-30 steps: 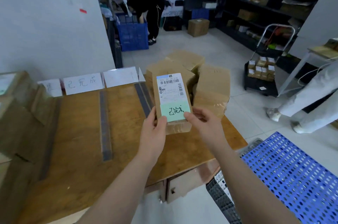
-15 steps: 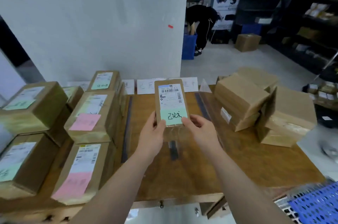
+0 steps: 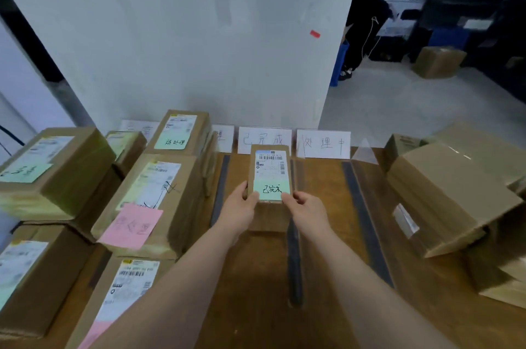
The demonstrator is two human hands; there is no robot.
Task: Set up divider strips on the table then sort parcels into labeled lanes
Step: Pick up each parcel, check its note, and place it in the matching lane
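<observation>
A small brown parcel [image 3: 270,169] with a barcode label and a green handwritten note is held over the wooden table [image 3: 327,234]. My left hand [image 3: 240,210] grips its near left corner and my right hand [image 3: 306,213] its near right corner. It hangs above the middle lane, between two dark divider strips [image 3: 220,189] [image 3: 293,257]. A third strip [image 3: 367,223] lies further right. White lane labels [image 3: 264,139] [image 3: 323,143] stand at the table's far edge; the parcel hides the bottom of the middle one.
Several labelled parcels with green and pink notes [image 3: 148,200] are stacked on the left of the table. Plain brown boxes [image 3: 444,195] are piled on the right. A white wall [image 3: 185,35] rises behind the labels. A person [image 3: 367,29] bends over far back right.
The view has swung left, bringing the left stack of parcels into sight. Both hands have carried the parcel from beside the right pile to over the middle lane, further from me.
</observation>
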